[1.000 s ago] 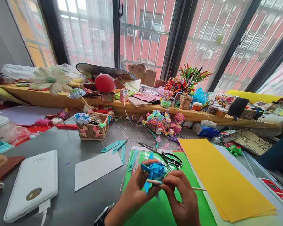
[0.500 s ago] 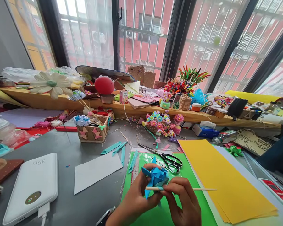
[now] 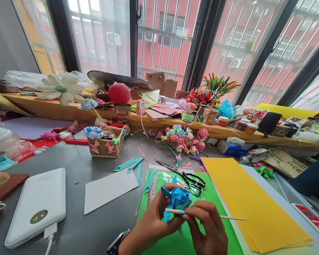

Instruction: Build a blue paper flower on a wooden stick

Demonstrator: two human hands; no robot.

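A blue folded paper flower (image 3: 178, 198) is pinched in my left hand (image 3: 157, 216), whose fingers curl around its left and lower side. My right hand (image 3: 208, 225) is closed on a thin wooden stick (image 3: 232, 217), held crosswise against the flower's near side. The stick's blunt end (image 3: 171, 211) juts out to the left, and its other end passes behind my right fingers toward the yellow paper. Its middle is hidden by those fingers. Just beyond the flower lie black-handled scissors (image 3: 194, 182) on a green sheet (image 3: 146, 209).
Yellow paper sheets (image 3: 255, 202) lie at right. To the left are a white card (image 3: 110, 191), folded teal paper strips (image 3: 129, 164) and a white power bank (image 3: 37, 209) with a cable. A cardboard box (image 3: 106, 147) and crocheted flowers (image 3: 180, 138) stand farther back.
The stick's right end has tipped slightly downward. Both hands keep nearly the same hold on the flower and stick. The whole view has shifted a little.
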